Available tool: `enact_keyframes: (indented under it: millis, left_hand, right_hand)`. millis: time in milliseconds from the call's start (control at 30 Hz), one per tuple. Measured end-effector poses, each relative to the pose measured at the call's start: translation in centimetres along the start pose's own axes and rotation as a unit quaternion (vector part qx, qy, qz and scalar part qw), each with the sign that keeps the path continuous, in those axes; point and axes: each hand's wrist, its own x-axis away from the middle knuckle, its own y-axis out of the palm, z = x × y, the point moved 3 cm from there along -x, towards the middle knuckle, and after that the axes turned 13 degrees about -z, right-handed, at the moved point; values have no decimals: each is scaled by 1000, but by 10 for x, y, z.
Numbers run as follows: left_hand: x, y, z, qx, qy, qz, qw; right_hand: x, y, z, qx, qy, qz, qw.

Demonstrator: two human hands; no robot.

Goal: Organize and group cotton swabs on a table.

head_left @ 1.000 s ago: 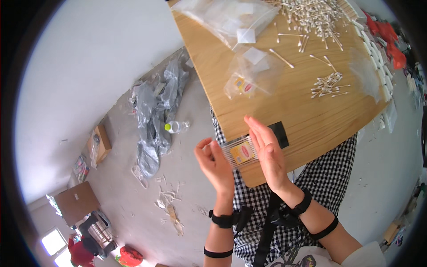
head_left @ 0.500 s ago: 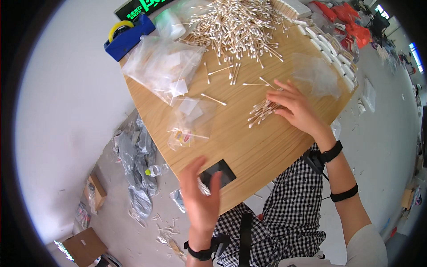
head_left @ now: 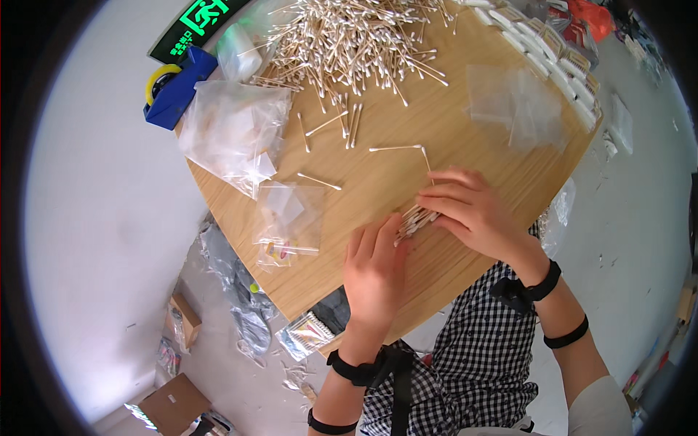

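A small bundle of cotton swabs (head_left: 416,221) lies low over the near part of the wooden table (head_left: 378,182), between my two hands. My right hand (head_left: 472,214) is closed around its upper right end, fingers curled over the sticks. At the lower left end, the fingertips and thumb of my left hand (head_left: 374,265) pinch the swab tips. One loose swab (head_left: 427,163) sticks out just beyond my right fingers, and another swab (head_left: 395,149) lies by its tip. The middle of the bundle shows, while my fingers hide both ends partly.
A large heap of swabs (head_left: 349,51) covers the far side. Clear bags (head_left: 233,131) and a blue tape dispenser (head_left: 178,87) sit at left. White packs (head_left: 560,73) line the right edge, near thin plastic bags (head_left: 516,105). A swab packet (head_left: 309,332) overhangs the front left edge.
My left hand has come from the front left edge to the bundle, and its fingers have closed on the swab tips. The swabs under my right hand are gathered more tightly. The view has shifted.
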Motion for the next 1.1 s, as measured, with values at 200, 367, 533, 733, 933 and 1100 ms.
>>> enact_keyframes:
  millis: [200,367,533,733,933,1100]
  left_hand:
    - [7,1,-3,8,6,38,999]
    - [10,1,-4,7,12,50,999]
    - [16,-2,-6,2,11,56,998]
    - [39,-9,-11,4,-9,55,998]
    - [53,-8,-6,6,8,29,1000]
    - [38,-4,-3,1,-9,45,999]
  right_hand:
    - [5,-1,11,-28,-21,-4,999]
    - [6,-2,16,-27,-41,2,999]
    - [11,-8,26,-9,-43,8,999]
    - [15,-30,50,11,-21,23,999]
    - [-16,-15,37,13,44,46,998]
    - [-40,14,-12,19,-25,-2,1000]
